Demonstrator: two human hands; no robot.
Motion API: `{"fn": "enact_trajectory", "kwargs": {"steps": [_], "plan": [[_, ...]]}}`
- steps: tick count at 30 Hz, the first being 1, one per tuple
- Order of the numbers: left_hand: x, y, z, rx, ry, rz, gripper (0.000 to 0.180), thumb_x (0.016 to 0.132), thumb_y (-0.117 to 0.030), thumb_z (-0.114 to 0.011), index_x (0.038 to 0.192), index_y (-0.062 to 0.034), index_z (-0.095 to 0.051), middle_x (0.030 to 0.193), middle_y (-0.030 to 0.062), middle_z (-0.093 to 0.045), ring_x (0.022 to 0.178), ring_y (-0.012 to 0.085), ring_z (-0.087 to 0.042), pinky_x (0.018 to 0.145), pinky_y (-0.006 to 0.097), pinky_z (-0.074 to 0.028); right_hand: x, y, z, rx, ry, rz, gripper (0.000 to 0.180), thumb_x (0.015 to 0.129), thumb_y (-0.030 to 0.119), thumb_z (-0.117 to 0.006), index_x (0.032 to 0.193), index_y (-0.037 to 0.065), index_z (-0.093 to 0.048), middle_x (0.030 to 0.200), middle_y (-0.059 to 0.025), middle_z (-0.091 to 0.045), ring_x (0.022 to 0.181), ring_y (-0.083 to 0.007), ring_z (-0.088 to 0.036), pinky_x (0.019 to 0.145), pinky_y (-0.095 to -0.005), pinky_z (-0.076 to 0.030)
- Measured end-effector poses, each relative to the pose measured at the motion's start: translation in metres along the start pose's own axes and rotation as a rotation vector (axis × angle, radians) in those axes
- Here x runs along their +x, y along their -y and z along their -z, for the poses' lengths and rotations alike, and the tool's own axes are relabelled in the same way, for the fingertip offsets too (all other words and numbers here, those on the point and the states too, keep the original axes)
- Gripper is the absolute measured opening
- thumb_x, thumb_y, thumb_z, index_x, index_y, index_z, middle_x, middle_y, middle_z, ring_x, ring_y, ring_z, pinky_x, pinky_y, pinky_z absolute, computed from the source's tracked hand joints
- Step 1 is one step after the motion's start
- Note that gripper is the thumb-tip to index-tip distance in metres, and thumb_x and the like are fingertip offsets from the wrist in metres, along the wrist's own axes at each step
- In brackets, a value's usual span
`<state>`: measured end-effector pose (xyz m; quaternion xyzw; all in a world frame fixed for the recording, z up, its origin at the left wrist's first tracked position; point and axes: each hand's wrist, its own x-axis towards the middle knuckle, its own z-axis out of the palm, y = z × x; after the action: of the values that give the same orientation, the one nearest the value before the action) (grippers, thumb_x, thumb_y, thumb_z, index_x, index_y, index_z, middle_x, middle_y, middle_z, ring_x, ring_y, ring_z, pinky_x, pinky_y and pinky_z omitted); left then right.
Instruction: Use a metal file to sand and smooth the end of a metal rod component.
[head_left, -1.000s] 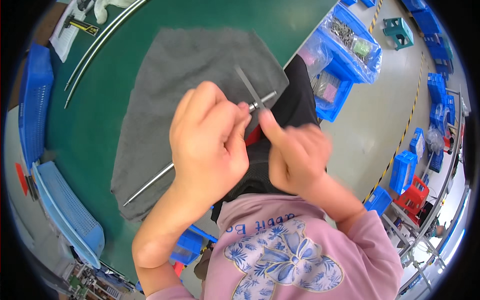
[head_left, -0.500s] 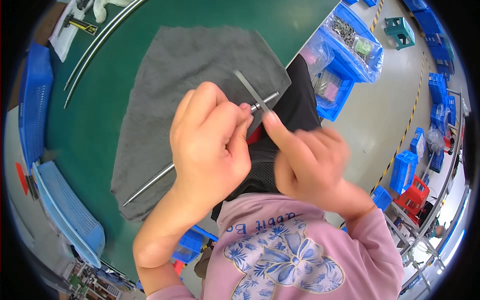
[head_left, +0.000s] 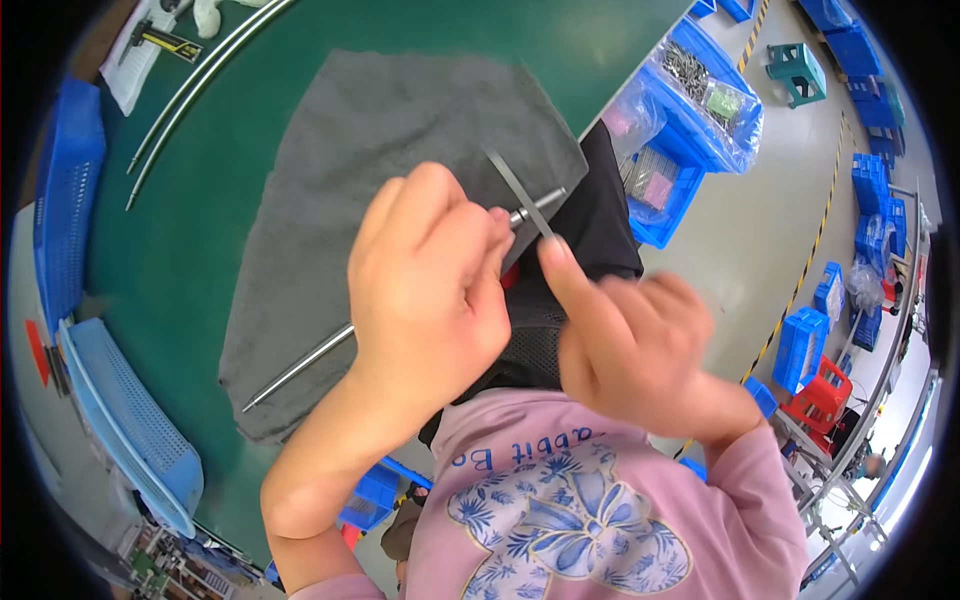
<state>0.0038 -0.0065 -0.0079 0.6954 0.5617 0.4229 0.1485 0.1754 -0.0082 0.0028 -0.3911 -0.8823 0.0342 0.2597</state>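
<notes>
The left hand covers the middle of the metal rod, so the grip of its curled fingers there cannot be seen. The near end of the flat grey strip disappears into the right hand, whose outline is blurred. A red thing is mostly hidden beside the left hand. The top edge cuts off two curved tubes, the lower edge the pink shirt. The small metal parts are too tiny to tell.
</notes>
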Motion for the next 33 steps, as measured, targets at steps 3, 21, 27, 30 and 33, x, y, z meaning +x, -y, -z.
{"fn": "enact_trajectory", "kwargs": {"steps": [3, 21, 27, 30, 33], "plan": [[-0.001, 0.002, 0.000, -0.019, 0.015, -0.001, 0.017, 0.065, 0.008, -0.069, 0.069, -0.0006, -0.055, 0.072, 0.0090, -0.045, 0.064, 0.0274, -0.047, 0.054, 0.038, -0.038, -0.017, 0.003, 0.008, 0.010, 0.080, -0.047, 0.054, 0.057, 0.005, -0.060, 0.110, 0.004, -0.071, 0.055, 0.0015, -0.036, 0.044, -0.0109, -0.040, 0.045, -0.0266, -0.033], [0.001, 0.003, 0.003, 0.037, 0.009, -0.055, 0.017, 0.064, 0.007, -0.068, 0.071, -0.0011, -0.056, 0.073, 0.0087, -0.046, 0.064, 0.0276, -0.047, 0.054, 0.037, -0.039, -0.014, -0.013, -0.070, 0.202, -0.427, 0.072, 0.053, 0.052, -0.001, -0.058, 0.103, -0.001, -0.072, 0.052, 0.0012, -0.037, 0.041, -0.0138, -0.038, 0.044, -0.0248, -0.033], [0.003, 0.002, 0.003, 0.041, 0.029, -0.059, 0.017, 0.063, 0.009, -0.068, 0.071, -0.0008, -0.056, 0.073, 0.0088, -0.046, 0.064, 0.0273, -0.048, 0.054, 0.037, -0.039, -0.008, -0.018, -0.071, 0.219, -0.402, 0.074, 0.049, 0.055, -0.003, -0.060, 0.102, -0.002, -0.071, 0.056, 0.0003, -0.041, 0.044, -0.0146, -0.042, 0.046, -0.0283, -0.034], [-0.001, 0.004, 0.002, 0.012, 0.045, -0.034, 0.017, 0.063, 0.008, -0.067, 0.071, -0.0011, -0.056, 0.073, 0.0089, -0.046, 0.064, 0.0276, -0.047, 0.055, 0.037, -0.038, -0.040, -0.012, -0.074, 0.238, -0.354, 0.015, 0.049, 0.054, -0.003, -0.060, 0.102, -0.002, -0.072, 0.056, -0.0009, -0.040, 0.043, -0.0159, -0.041, 0.046, -0.0291, -0.034], [0.002, 0.002, 0.004, 0.039, 0.054, -0.053, 0.017, 0.063, 0.008, -0.067, 0.072, -0.0015, -0.056, 0.073, 0.0089, -0.046, 0.064, 0.0279, -0.048, 0.055, 0.037, -0.039, -0.013, -0.018, -0.069, 0.242, -0.421, 0.067, 0.051, 0.054, -0.003, -0.059, 0.103, -0.002, -0.072, 0.055, -0.0008, -0.039, 0.042, -0.0163, -0.039, 0.044, -0.0286, -0.033]]}}
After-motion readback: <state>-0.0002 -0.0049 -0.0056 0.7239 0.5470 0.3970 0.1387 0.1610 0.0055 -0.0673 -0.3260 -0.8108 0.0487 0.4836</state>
